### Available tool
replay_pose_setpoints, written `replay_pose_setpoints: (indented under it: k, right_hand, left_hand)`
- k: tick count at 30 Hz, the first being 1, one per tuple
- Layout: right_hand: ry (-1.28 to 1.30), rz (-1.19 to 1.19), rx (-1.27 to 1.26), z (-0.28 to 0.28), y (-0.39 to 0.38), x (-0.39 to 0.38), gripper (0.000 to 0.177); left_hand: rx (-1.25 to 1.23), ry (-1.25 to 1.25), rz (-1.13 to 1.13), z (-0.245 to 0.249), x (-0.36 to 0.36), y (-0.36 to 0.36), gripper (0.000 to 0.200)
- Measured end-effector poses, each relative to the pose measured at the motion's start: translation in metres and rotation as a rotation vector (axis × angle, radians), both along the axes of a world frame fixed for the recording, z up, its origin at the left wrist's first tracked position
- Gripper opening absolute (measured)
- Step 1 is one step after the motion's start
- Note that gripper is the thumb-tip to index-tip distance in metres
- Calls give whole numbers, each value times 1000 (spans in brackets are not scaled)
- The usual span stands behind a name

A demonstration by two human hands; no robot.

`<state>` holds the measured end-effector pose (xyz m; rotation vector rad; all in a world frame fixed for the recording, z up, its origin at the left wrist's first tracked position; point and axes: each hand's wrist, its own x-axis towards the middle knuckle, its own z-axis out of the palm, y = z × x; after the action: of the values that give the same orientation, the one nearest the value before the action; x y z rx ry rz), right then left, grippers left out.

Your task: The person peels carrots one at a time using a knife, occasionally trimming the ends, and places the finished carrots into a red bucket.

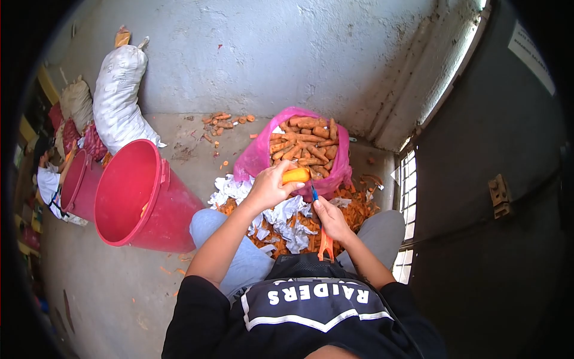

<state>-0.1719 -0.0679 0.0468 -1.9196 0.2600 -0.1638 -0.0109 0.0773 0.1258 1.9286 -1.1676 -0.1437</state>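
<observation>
My left hand (pixel 270 189) is closed around a bright orange, peeled-looking carrot (pixel 297 175), held level over the front of a pink sack. My right hand (pixel 332 219) grips a slim blue-and-orange hand tool (pixel 315 194). Its thin dark end points up at the carrot's right end, and a forked orange part sticks out below my fingers. I cannot tell what kind of tool it is. Just beyond both hands, the open pink sack (pixel 251 157) is full of unpeeled carrots (pixel 311 143). Orange peelings (pixel 359 210) and crumpled white paper (pixel 289 222) lie beneath my hands, between my legs.
To the left stand a large red bin (pixel 179 206) and another red bin (pixel 73 179), with a person (pixel 51 173) beside the latter. A stuffed white sack (pixel 119 96) leans by the wall. Loose carrot pieces (pixel 224 122) lie on the floor. A dark metal door (pixel 478 197) is at right.
</observation>
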Motion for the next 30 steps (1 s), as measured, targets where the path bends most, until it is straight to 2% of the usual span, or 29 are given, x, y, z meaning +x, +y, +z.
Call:
replay_pose_setpoints:
  k: [4, 5, 7, 8, 9, 12, 16, 17, 21, 24, 27, 28, 29, 30]
  right_hand:
    - [-26, 12, -41, -13, -4, 6, 42]
    - [-17, 17, -43, -26, -6, 7, 43]
    - [86, -70, 66, -111, -24, 1, 47]
    - [129, -109, 118, -137, -30, 3, 49]
    - [140, -144, 317, -102, -23, -2, 46]
    - [135, -172, 561, -101, -32, 0, 50]
    - [147, -278, 938, -110, -43, -4, 47]
    - [136, -216, 998, -113, -47, -5, 47]
    - [167, -214, 1082, -127, -57, 9, 41]
    - [196, -213, 1126, -128, -58, 18, 37]
    - [152, -213, 1154, -119, -50, 28, 36]
    - [126, -250, 1143, -106, -44, 33, 36]
    - [158, -220, 1157, -91, -40, 35, 35]
    - [183, -134, 1065, -66, -30, 37, 35]
  left_hand:
    - [0, 73, -25, 1, 0, 3, 38]
    - [-62, 174, -72, 0, -2, 2, 38]
    - [-179, 371, -171, -1, -6, 1, 38]
    - [-155, 331, -165, -4, -2, 0, 38]
    - [-139, 290, -149, -11, 5, -2, 39]
    - [-25, 303, -73, -15, 2, 7, 37]
    - [-110, 414, -162, -41, 10, 13, 39]
    - [-124, 441, -184, -46, 10, 15, 40]
    - [-97, 362, 3, -54, 4, 26, 42]
    - [-163, 292, 236, -59, 6, 45, 40]
    - [-481, 275, 390, -60, 22, 76, 39]
    - [-500, 240, 457, -54, 32, 92, 40]
    - [-449, 205, 588, -47, 38, 110, 40]
    - [-488, 220, 653, -38, 44, 126, 39]
